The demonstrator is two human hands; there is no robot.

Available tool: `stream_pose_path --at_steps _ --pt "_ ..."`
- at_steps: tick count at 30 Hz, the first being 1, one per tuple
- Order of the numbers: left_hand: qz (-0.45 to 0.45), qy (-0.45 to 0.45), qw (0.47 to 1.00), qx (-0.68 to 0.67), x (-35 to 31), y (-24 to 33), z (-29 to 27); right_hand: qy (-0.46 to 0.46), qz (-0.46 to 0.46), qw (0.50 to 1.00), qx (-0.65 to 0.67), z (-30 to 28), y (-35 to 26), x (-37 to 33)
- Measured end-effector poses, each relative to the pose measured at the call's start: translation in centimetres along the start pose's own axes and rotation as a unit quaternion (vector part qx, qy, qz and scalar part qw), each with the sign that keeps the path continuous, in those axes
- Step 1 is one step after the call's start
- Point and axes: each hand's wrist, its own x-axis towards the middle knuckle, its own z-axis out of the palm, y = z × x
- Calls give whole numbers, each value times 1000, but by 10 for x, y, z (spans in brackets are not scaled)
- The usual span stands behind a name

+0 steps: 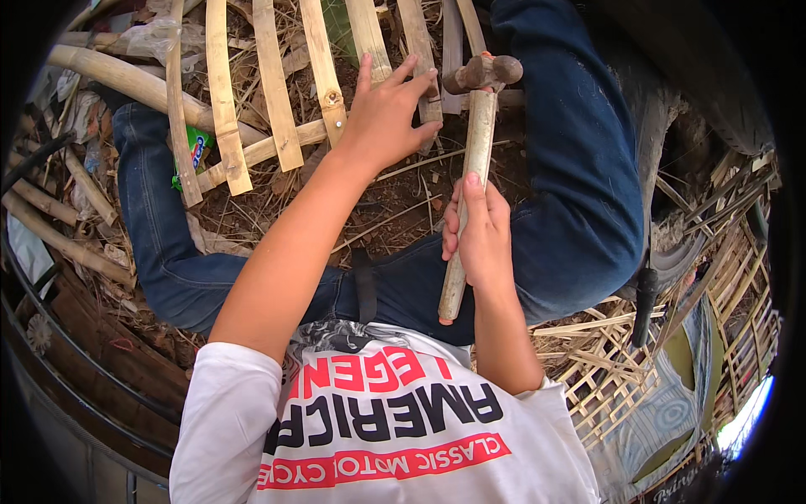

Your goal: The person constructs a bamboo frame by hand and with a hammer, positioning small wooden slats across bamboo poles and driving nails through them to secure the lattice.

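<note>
My right hand (481, 231) is wrapped round the pale handle of a hammer (479, 139). Its rusty head points away from me, close to the far ends of the slats. With fingers spread, my left hand (388, 118) rests on flat bamboo slats (273, 92), the fingertips touching one slat (420, 50) near the hammer. Several slats lie side by side across a bamboo crosspiece (267, 148). A small nail head (339, 125) shows on one slat near my left wrist.
My legs in blue jeans (579, 168) spread to both sides of the slats. A thick bamboo pole (138, 81) and a green wrapper (195, 151) lie at the left. Woven bamboo lattice (609, 382) lies at the lower right, and a dark tyre (714, 67) stands at the upper right.
</note>
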Motion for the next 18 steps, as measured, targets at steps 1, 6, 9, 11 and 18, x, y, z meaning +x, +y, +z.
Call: stream_pose_path --at_steps 1,6,9,11,18 --pt "-1 -6 1000 -1 0 -2 1 -4 -3 1000 17 -1 -1 0" --pt "-9 -9 1000 0 0 0 -1 0 17 996 82 -5 -6 -3" --pt "1 -11 1000 6 1 -3 -3 2 11 995 97 -7 -6 -4" --pt "7 -55 998 -2 2 -6 -11 3 5 994 105 -8 -6 -5" --pt "53 -82 994 41 8 -25 -16 -6 -5 995 101 -7 -9 -8"
